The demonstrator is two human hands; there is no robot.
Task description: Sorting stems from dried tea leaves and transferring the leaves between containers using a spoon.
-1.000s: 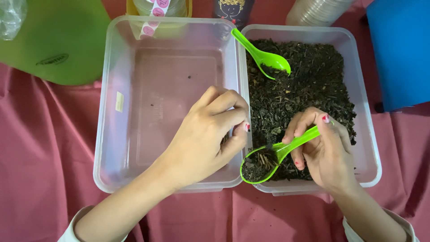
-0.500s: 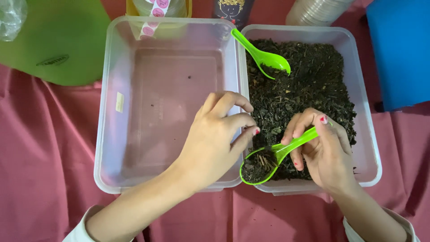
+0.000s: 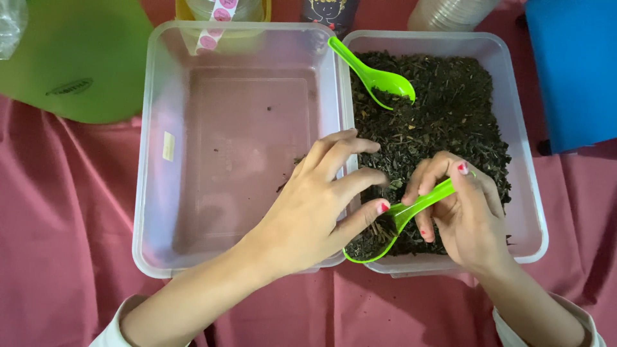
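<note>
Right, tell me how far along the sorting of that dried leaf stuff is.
Barely started. Done: only a few dark bits lie in the clear left tub. In hand: the right hand holds a green spoon of dried leaves over the right tub, and the left hand reaches its fingers to the spoon's bowl. Left: the right tub is nearly full, with a second green spoon resting in it.

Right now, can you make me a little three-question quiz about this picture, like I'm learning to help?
1. True or false: the right hand holds a green spoon.
2. Which clear tub holds the dark dried leaves: A, the left tub; B, the right tub?
3. How many green spoons are there, counting the second spoon?

Key: 1 true. 2 B. 3 two; the left hand reaches over the held spoon's bowl.
</note>
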